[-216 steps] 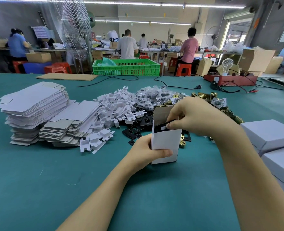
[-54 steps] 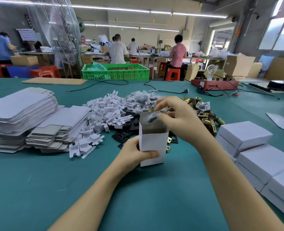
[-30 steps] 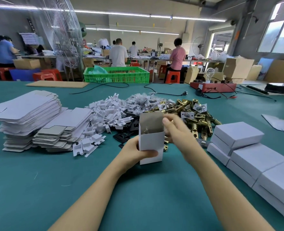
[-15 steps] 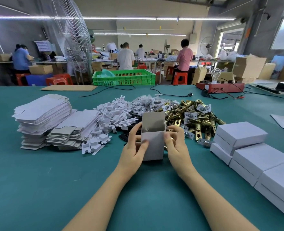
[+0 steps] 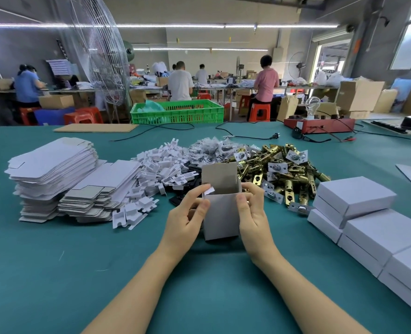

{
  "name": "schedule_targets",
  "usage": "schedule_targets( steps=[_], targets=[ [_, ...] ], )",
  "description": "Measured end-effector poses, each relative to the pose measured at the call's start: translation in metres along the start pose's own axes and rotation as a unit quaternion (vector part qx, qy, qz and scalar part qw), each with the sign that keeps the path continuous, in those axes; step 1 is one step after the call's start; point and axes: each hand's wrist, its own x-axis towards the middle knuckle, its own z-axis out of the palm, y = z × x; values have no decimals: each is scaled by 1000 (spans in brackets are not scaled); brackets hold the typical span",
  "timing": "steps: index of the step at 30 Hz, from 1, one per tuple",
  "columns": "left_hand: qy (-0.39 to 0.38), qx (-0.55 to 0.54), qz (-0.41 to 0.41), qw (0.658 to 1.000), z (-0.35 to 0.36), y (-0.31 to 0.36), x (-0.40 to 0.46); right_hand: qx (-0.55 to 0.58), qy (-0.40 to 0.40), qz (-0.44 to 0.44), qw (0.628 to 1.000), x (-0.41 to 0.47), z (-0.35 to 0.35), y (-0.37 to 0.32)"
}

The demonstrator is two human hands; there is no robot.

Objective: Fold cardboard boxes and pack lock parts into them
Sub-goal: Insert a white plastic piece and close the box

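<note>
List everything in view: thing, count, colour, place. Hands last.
open box: one, white, upright on the table centre, top flap up
flat box blanks: two stacks, white and grey, left
plastic inserts: a pile, white, behind and left of the box
black plates: several, partly hidden, behind the box
bagged small parts: a pile, clear bags, centre back
brass latches: a pile, gold, right of centre
closed boxes: several stacked, white, right edge
crate: one, green, beyond the table's far edge
table: one, teal
left hand: holds the box's left side flap
right hand: holds the box's right side
</note>
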Motion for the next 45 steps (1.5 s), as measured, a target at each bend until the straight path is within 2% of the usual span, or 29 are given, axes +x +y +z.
schedule_targets(
  steps=[11, 18, 22, 27, 32, 37, 45],
  targets=[
    [-9, 8, 4, 1000, 1, 0, -1, 57, 21, 25, 998, 2, 0, -11],
    [-15, 5, -14, 1000, 1, 3, -1, 134, 23, 108, 985, 15, -6, -19],
    [12, -58, -36, 998, 5, 12, -1, 145, 26, 139, 979, 19, -7, -21],
    [40, -128, -72, 988, 13, 21, 4, 109, -12, 102, 989, 20, -5, -29],
    [70, -166, -91, 979, 15, 26, 6, 121, -7, 98, 988, 18, -4, -29],
    [22, -120, -37, 992, 13, 28, 8, 114, -3, 77, 991, 17, -3, -26],
    [29, -140, -25, 989, 14, 22, 3, 108, 12, 90, 990, 12, -2, -21]
  ],
)
